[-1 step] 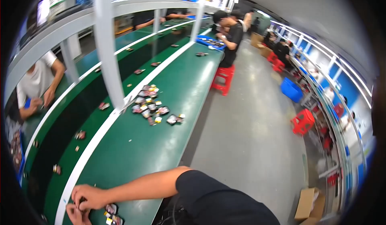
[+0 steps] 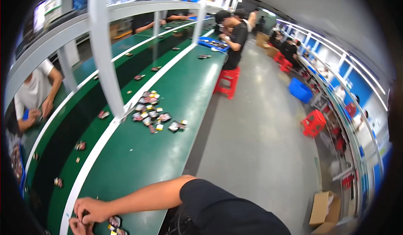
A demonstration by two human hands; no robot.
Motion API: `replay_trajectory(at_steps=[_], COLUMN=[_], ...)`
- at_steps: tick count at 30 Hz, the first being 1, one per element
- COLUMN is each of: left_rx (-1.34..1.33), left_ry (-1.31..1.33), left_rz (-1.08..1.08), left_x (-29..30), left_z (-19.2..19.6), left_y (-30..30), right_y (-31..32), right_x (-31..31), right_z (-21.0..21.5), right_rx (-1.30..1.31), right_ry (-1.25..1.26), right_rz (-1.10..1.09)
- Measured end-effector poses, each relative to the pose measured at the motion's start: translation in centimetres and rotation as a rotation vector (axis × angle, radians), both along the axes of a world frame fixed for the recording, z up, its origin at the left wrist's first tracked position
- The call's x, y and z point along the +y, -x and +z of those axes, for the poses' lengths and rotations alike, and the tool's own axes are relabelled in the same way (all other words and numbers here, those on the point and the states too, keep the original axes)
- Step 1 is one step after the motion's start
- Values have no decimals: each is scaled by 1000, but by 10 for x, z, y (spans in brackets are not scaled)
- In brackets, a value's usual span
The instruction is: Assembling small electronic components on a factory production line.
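Observation:
At the lower left, by the white strip along the green bench, my right hand (image 2: 93,210) is bent with its fingers curled in a pinch. My left hand (image 2: 79,227) meets it from below, fingertips close together and partly cut off by the lower edge. A small dark bit shows between the fingers, too hidden to name. Beside my right wrist lie a few small dark parts (image 2: 116,223) with yellow and white bits. Farther up the green bench (image 2: 138,159) sits a loose pile of similar small parts (image 2: 149,111).
Left of the strip runs a dark belt (image 2: 63,155) carrying scattered small parts. A white post (image 2: 103,54) rises at the bench's edge. Across the belt sits a person (image 2: 35,90); another person (image 2: 235,42) works by a blue tray (image 2: 212,43). Red stools (image 2: 312,123) and a carton (image 2: 322,210) stand rightward.
The whole view has shifted slightly, moving the bench and pile a little left in the picture. My hands stay together in nearly the same place.

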State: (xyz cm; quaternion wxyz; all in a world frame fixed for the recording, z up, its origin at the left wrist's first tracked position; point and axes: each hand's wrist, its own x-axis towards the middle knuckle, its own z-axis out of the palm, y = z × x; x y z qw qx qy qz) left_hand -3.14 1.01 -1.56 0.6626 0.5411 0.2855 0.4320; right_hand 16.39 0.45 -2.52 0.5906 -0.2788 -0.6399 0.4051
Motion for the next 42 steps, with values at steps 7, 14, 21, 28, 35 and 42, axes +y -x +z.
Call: replay_trajectory(at_steps=[7,14,21,28,35,42], left_rx=[52,85,152,103,-148,-146], left_ry=[11,57,40,28,139,161], left_rz=[-26,-17,-15,79,-170,-139], left_x=[0,7,-1,-3,-1,-3], left_z=[6,3,15,1,5,7], left_y=[-12,1,-19,-1,-28,-14], right_y=[2,15,10,1,-22,-8], right_x=[6,12,12,-13,-26,-26], right_z=[-6,-15,-22,12,27,34], right_rx=[72,53,13,-240,-455,-456], right_ry=[-33,30,-15,-51,-175,-147], right_rz=[-85,-116,-266,-165,-332,-295])
